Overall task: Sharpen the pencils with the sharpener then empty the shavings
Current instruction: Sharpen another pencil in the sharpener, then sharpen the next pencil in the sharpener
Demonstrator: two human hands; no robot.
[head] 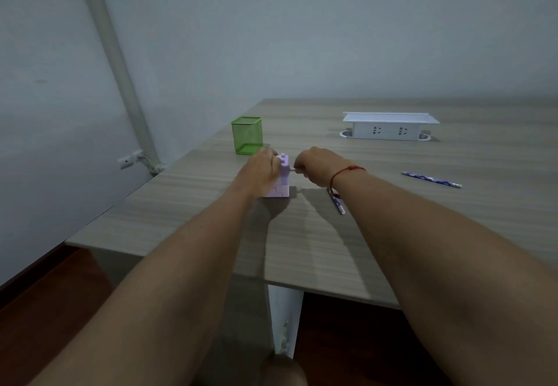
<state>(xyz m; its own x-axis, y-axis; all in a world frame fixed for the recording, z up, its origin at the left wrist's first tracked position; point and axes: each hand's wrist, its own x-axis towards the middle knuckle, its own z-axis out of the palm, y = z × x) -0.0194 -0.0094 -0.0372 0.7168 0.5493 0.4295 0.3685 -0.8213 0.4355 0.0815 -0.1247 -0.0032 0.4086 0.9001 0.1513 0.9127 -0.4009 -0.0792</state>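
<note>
- Two hands on the job here, both at the purple sharpener [283, 176], which sits on the bench [377, 234] near its left edge, just in front of the green mesh pen holder [247, 135].
- Looks like we're mid-sharpening: left hand [262, 171] is clamped around the sharpener's left side to keep it from sliding, fingers curled shut against the body.
- Right hand [314, 167] is closed in a pinch on a thin grey stub sticking out of the sharpener's right face. Could be the crank handle, could be a pencil end; honestly too small to tell.
- No pencil visibly poking out anywhere else, since the left hand hides that side.
- Two patterned purple pencils are lying loose on the bench: one [336, 203] just below the right wrist, partly covered by it, and another [431, 179] well off to the right.
- White power strip box [389, 127] sits at the back, not involved.
- My guess at what's next: keep the body pinned with the left hand and work that stub with the right, then swap in the next pencil.
- Shavings part hasn't happened yet as far as I can judge; the drawer at the bottom of the sharpener looks shut.
</note>
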